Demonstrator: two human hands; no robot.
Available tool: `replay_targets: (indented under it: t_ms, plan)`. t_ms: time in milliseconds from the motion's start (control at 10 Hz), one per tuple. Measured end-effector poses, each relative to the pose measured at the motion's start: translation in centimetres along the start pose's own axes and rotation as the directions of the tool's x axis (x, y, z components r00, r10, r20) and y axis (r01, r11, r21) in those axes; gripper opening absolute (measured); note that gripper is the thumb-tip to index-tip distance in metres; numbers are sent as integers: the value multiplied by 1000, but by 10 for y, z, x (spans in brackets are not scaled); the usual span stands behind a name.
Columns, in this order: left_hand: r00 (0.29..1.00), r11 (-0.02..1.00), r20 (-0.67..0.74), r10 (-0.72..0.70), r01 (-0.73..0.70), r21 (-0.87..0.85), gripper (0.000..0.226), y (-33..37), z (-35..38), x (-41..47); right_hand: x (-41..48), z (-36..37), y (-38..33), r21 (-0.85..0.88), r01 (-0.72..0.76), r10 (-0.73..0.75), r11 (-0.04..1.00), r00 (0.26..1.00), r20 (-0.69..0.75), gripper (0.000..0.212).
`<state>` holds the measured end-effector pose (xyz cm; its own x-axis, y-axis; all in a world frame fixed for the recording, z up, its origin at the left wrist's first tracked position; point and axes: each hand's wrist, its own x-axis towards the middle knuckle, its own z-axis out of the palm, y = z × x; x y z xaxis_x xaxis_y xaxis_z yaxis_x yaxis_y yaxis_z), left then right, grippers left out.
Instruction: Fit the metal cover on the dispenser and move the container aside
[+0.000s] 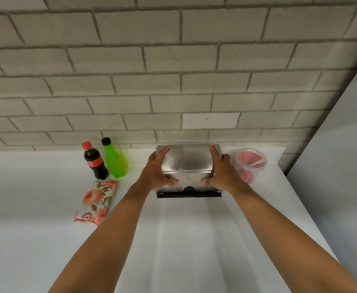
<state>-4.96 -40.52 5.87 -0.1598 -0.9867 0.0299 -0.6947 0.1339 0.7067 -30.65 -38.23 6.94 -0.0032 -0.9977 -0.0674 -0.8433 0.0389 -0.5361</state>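
A shiny metal cover (187, 160) sits over the dispenser, whose dark base (189, 193) shows along the bottom front edge on the white counter. My left hand (159, 170) grips the cover's left side, thumb on the front. On the opposite side my right hand (221, 170) holds it the same way. A clear plastic container (251, 163) with red and pink pieces inside stands just right of the dispenser, close behind my right hand.
A dark cola bottle (94, 161) and a green bottle (114, 158) stand left of the dispenser near the brick wall. A floral packet (97, 203) lies in front of them. A grey panel (342, 144) borders the counter (184, 240) on the right.
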Motion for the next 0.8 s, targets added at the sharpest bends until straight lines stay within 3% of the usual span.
replay_targets:
  t_ms: [300,700,800]
  plan:
    - [999,995,21,-29,27,96,142,3,-4,-19,-19,-4,-3,50,-25,24,998,1000,3,136]
    - [996,992,38,-74,70,101,142,0,-11,-100,-123,3,-19,-112,-100,96,989,994,-45,125]
    - [998,993,30,-55,51,111,142,11,-6,-129,-152,1,-22,-86,-108,106,990,994,-31,122]
